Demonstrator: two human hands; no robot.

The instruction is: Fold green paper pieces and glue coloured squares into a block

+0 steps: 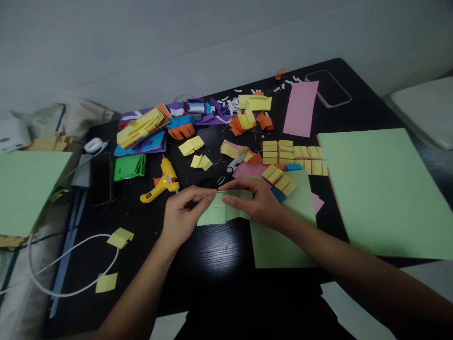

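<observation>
Both hands meet over a small creased piece of light green paper (212, 216) near the table's front. My left hand (182, 210) pinches its upper edge between thumb and fingertips. From the other side my right hand (260, 200) grips the same paper, thumb below and fingers along the top edge. Fold lines cross the piece, and part of it is hidden by the right hand. A larger green sheet (283, 245) lies under the right wrist. Just beyond the fingers are scissors (236, 161) with grey handles. A yellow glue gun (163, 182) rests left of my left hand.
Folded yellow blocks (278, 153) sit right of centre, near a large green stack (385, 193). A pink strip (300, 108) and a phone (328, 89) lie at the back right. Green folded papers (130, 167), a white cable (115, 259) and a dark phone (101, 182) are at left.
</observation>
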